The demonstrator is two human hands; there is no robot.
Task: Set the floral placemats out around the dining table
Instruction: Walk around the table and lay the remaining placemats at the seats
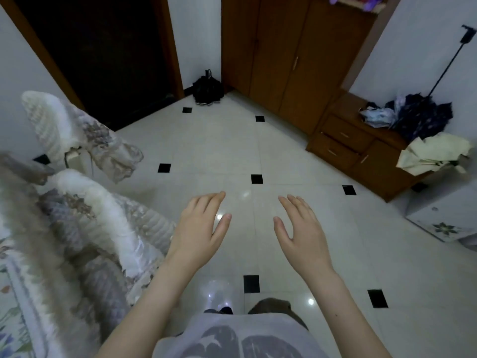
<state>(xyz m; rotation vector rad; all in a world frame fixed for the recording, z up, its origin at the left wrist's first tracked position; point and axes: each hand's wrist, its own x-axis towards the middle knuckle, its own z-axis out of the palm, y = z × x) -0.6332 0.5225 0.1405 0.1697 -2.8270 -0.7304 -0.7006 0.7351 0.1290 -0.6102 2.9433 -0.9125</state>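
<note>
My left hand [200,228] and my right hand [300,228] are both held out in front of me over the tiled floor, palms down, fingers apart, holding nothing. A floral-patterned cloth surface [13,301] shows at the bottom left edge; whether it is a placemat or the table's cover I cannot tell. Two chairs with padded floral covers, one nearer [103,228] and one farther [59,125], stand to my left.
The floor [232,151] is pale tile with small black squares. A wooden wardrobe [284,52] and a low drawer cabinet [361,151] carrying folded umbrellas stand at the right. A black umbrella [207,90] lies in the far corner beside a dark doorway [103,47]. A white floral box [444,215] sits at far right.
</note>
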